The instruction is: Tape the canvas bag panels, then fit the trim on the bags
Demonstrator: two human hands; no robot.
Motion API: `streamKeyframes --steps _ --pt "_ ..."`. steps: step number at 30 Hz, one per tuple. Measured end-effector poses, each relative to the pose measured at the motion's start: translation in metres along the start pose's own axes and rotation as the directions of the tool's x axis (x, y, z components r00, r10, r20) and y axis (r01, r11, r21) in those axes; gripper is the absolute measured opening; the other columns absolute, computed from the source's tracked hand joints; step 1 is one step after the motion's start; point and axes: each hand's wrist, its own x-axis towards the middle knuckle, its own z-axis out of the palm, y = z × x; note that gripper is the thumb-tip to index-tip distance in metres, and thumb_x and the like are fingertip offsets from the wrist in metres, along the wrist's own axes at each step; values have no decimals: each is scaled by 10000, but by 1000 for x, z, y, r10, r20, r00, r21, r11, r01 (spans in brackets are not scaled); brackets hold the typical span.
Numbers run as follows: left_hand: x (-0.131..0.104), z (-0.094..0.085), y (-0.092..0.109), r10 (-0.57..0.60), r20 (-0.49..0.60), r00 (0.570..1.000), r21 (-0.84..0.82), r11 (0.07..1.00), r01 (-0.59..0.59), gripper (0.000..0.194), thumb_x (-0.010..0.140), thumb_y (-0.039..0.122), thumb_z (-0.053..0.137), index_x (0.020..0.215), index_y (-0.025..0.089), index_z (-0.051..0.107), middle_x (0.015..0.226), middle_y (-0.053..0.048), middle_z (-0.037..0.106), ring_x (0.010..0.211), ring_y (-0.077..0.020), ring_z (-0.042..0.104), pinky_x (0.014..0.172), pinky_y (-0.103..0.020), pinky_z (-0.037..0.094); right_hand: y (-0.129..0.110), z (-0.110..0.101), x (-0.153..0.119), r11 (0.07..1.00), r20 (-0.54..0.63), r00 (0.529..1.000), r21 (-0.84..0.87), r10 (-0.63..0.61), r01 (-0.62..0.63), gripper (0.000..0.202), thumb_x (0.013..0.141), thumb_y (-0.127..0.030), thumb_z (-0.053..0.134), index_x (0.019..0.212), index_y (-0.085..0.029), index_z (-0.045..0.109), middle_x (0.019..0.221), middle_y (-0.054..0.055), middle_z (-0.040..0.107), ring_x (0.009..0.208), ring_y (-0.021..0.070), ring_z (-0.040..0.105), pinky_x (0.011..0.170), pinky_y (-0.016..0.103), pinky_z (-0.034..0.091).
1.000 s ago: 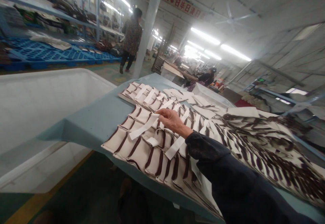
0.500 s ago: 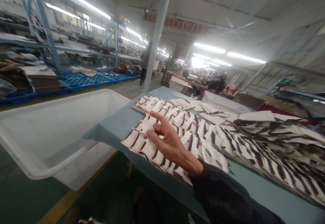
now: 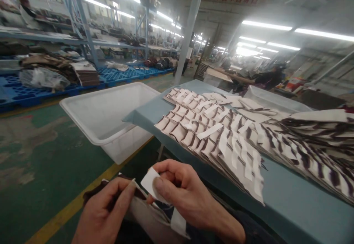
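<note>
Low in front of me, my left hand point(image 3: 106, 209) is closed on the edge of a fabric piece point(image 3: 148, 214), pale beige with a dark brown side. My right hand point(image 3: 185, 190) pinches a white strip point(image 3: 149, 181) between thumb and fingers, close above that edge. A further white length hangs below the right hand; whether it belongs to the same strip I cannot tell. Beyond the hands, overlapping rows of beige and brown fabric pieces point(image 3: 179, 124) cover part of the table point(image 3: 290, 203). Several white strips point(image 3: 211, 130) lie across these rows.
A white plastic tub point(image 3: 94, 135) stands on the floor left of the table. More fabric pieces point(image 3: 318, 155) are heaped along the table's right side. Behind are a metal post point(image 3: 190, 26), blue pallets point(image 3: 118, 77) and shelving. People are at work farther back.
My right hand has come back from over the fabric rows and now shows a white strip in its fingers. My left hand has appeared with a fabric piece. The view has tipped down and left.
</note>
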Motion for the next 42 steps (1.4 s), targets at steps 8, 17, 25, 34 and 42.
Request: streamKeyframes --steps 8,17,25,34,42 --pt "-15 9 8 -97 28 995 -28 995 97 525 928 710 758 715 231 765 629 30 655 595 -164 528 597 -251 462 17 13 -16 994 -48 996 81 81 -77 381 938 -555 836 962 -193 722 752 0 755 603 109 605 579 214 453" --pt "-11 12 -1 -81 30 996 2 997 81 499 976 707 712 851 232 803 688 22 741 629 -184 622 588 -245 487 34 -8 -38 -7 359 471 -801 -806 598 211 1150 -210 586 1092 -222 788 894 30 876 543 119 593 522 333 368" --pt "-9 22 5 -97 12 995 21 995 97 426 1006 630 692 909 232 809 661 39 686 737 -215 687 715 -256 555 41 -20 -33 -10 370 496 -809 -786 588 139 1093 -182 648 1039 -258 752 847 12 844 524 126 551 513 337 324" --pt "6 18 -24 -53 132 990 32 998 49 520 1025 716 687 923 233 851 748 11 758 656 -186 655 604 -259 512 41 13 -33 860 -257 867 -411 -427 302 215 1007 -184 722 823 -241 628 716 -62 654 559 88 527 523 238 378" --pt "1 20 -26 -129 224 966 -131 978 161 533 983 729 751 848 223 851 722 3 722 636 -161 585 553 -227 486 38 16 -27 926 -364 885 -338 -291 165 165 952 -227 684 794 -241 639 922 0 726 875 177 643 816 326 474"
